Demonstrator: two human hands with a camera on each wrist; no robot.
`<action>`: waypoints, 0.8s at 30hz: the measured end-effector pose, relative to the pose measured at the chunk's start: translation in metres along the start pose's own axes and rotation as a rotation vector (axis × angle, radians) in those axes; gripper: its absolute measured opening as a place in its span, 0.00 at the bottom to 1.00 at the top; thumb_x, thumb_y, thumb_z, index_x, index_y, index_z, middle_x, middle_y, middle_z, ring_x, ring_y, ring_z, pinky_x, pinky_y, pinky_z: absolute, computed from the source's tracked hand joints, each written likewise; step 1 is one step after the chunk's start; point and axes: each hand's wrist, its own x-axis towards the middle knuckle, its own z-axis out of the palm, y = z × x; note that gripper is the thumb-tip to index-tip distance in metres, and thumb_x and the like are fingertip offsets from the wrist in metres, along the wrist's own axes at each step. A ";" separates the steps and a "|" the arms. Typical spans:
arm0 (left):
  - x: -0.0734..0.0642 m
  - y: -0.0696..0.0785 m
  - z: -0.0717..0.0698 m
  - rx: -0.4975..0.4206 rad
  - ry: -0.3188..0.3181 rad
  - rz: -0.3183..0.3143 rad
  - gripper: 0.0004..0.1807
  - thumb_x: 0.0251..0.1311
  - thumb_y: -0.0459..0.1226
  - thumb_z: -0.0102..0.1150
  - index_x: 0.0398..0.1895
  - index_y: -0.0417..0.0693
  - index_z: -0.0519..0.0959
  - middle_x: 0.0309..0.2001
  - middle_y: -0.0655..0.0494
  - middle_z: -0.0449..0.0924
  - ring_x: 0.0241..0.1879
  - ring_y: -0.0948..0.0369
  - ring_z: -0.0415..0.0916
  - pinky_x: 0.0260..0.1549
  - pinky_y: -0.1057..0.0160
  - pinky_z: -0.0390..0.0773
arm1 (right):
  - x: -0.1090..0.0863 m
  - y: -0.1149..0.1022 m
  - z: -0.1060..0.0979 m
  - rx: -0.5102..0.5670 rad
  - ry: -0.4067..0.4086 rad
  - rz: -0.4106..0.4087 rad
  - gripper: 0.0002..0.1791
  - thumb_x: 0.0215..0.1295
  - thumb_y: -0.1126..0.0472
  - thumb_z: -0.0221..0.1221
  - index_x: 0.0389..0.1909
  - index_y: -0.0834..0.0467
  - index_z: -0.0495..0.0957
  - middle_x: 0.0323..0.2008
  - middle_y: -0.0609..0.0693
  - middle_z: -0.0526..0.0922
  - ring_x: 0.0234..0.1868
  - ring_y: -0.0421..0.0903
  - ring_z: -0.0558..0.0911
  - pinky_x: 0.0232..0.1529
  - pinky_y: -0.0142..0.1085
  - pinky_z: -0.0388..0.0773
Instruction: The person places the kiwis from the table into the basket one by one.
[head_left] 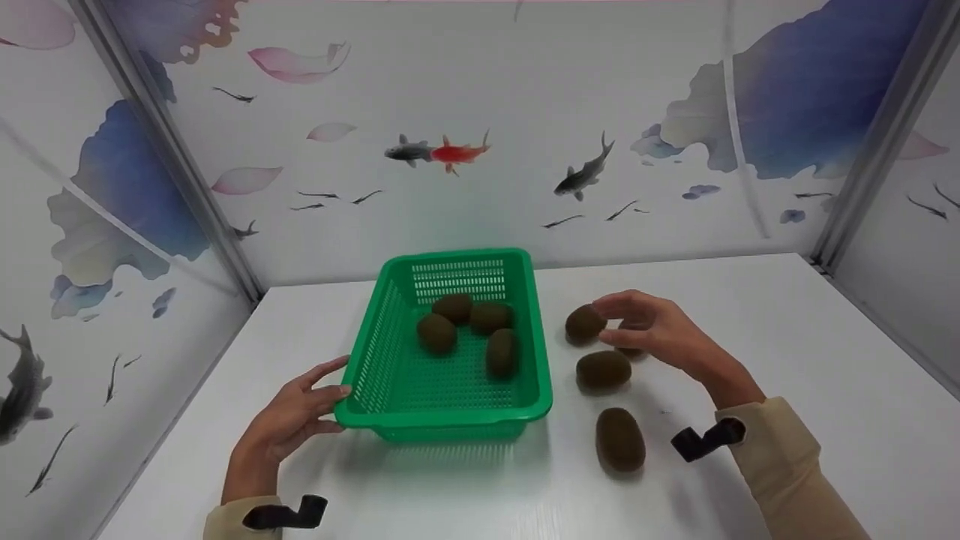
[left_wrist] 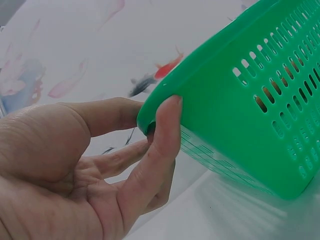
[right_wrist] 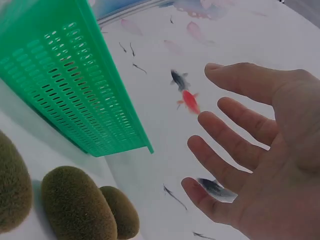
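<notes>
A green plastic basket [head_left: 442, 417] holds several brown fuzzy kiwis [head_left: 437, 334] toward its far end. My left hand [head_left: 296, 412] pinches the near left corner of its rim; in the left wrist view, thumb and fingers [left_wrist: 167, 125] lie on either side of the rim. My right hand [head_left: 660, 330] hovers right of the basket over loose kiwis, its fingers relaxed and apart, holding nothing. One kiwi [head_left: 585, 325] is by its fingertips, and another [head_left: 631, 346] is partly hidden under the hand. Nearer lie an oblong kiwi [head_left: 604, 371] and a larger upright-lying one [head_left: 620, 441].
The basket stands on a white table [head_left: 735, 322]. Behind it rises a white wall panel [head_left: 465, 90] printed with fish and petals, and similar panels close off both sides. Dark wrist mounts [head_left: 709, 439] sit on the beige sleeves.
</notes>
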 end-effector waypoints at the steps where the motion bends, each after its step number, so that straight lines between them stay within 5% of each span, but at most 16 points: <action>1: 0.000 0.000 0.000 0.001 0.000 0.000 0.43 0.68 0.40 0.60 0.80 0.45 0.49 0.49 0.55 0.83 0.44 0.62 0.85 0.38 0.65 0.86 | -0.001 0.004 0.000 0.011 0.002 0.010 0.28 0.65 0.50 0.66 0.64 0.54 0.74 0.62 0.55 0.78 0.61 0.55 0.78 0.59 0.46 0.76; 12: 0.002 0.002 0.001 -0.005 -0.015 0.004 0.43 0.69 0.40 0.60 0.80 0.45 0.48 0.46 0.56 0.85 0.43 0.63 0.86 0.39 0.64 0.86 | -0.007 0.030 -0.003 0.134 0.025 0.029 0.28 0.68 0.53 0.63 0.67 0.53 0.70 0.65 0.52 0.77 0.67 0.52 0.76 0.60 0.38 0.75; 24: 0.002 -0.001 0.000 -0.025 -0.025 -0.001 0.43 0.69 0.39 0.59 0.80 0.44 0.47 0.45 0.57 0.86 0.43 0.63 0.86 0.38 0.64 0.86 | -0.003 0.057 0.000 0.128 -0.001 0.102 0.28 0.66 0.49 0.65 0.65 0.51 0.74 0.66 0.58 0.75 0.67 0.53 0.75 0.68 0.49 0.69</action>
